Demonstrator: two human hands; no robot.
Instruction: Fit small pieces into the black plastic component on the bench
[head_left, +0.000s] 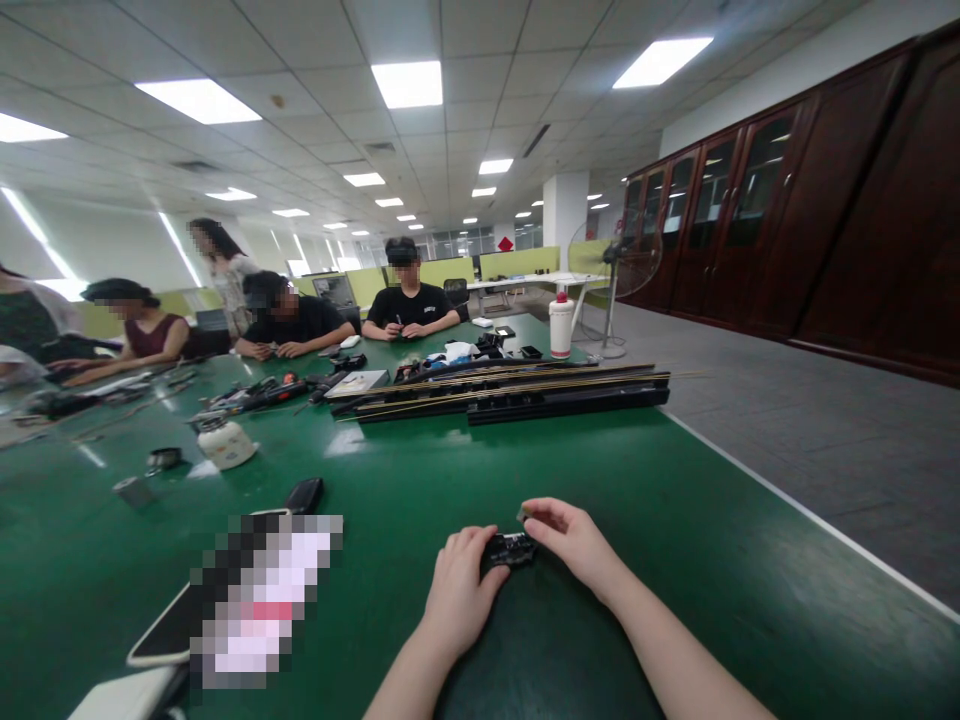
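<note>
On the green table (pixel 390 640) in front of me, my left hand (pixel 463 580) grips a small black device part (pixel 513 548) with lighter details on its top face. The thumb lies along its near side and the fingers along the far side. Just right of and above that part, my right hand (pixel 574 540) pinches a tiny greyish piece (pixel 523 514) between thumb and fingertips. What kind of piece it is I cannot make out. The pinched piece looks slightly apart from the black part.
Left of my hands lie a blurred-out phone-like screen (pixel 259 610) and a dark tablet (pixel 169 610). Farther off are a white jar (pixel 225 443), long black rails (pixel 570 396) with thin rods, and a white bottle (pixel 560 325). Several people sit across the table; a fan (pixel 611 270) stands right.
</note>
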